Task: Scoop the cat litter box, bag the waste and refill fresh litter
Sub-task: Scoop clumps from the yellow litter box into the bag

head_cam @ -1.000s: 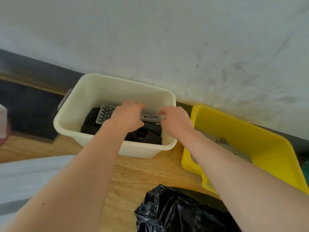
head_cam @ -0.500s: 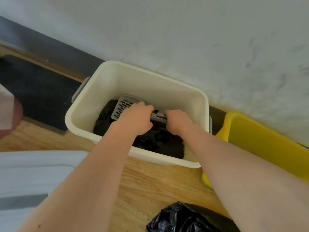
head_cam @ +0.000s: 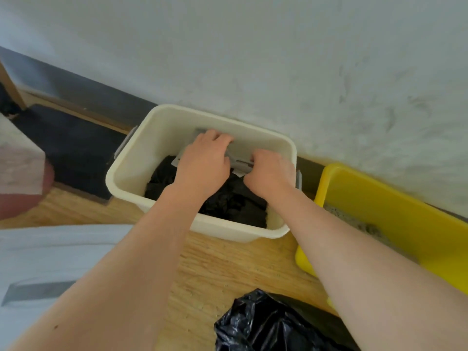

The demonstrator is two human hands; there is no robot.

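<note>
Reaching in: both hands are down inside the cream tub (head_cam: 228,233), which stands against the wall just left of the yellow litter box (head_cam: 405,224).
Left hand: the left hand (head_cam: 202,160) has its fingers curled over the wide end of the grey scoop (head_cam: 239,164) and hides most of it.
Right hand: the right hand (head_cam: 269,173) is closed in a fist round the handle end.
Scoop: inside the tub, over the crumpled black bags (head_cam: 233,201), close to the back wall.
Litter: the sandy litter (head_cam: 354,221) lies in the yellow box, and I'd say it is not yet scooped.
Waste bag: a black bin bag (head_cam: 273,325) sits slumped on the wooden floor nearest the person, and I can't see its mouth.
Risk one: the slotted end could snag a loose bag and drag it out with the scoop.
Risk two: lifting sharply could knock the tub's rim and shift the tub into the litter box.
Risk three: if the bin bag stays collapsed, scooped waste could spill onto the floor.
</note>
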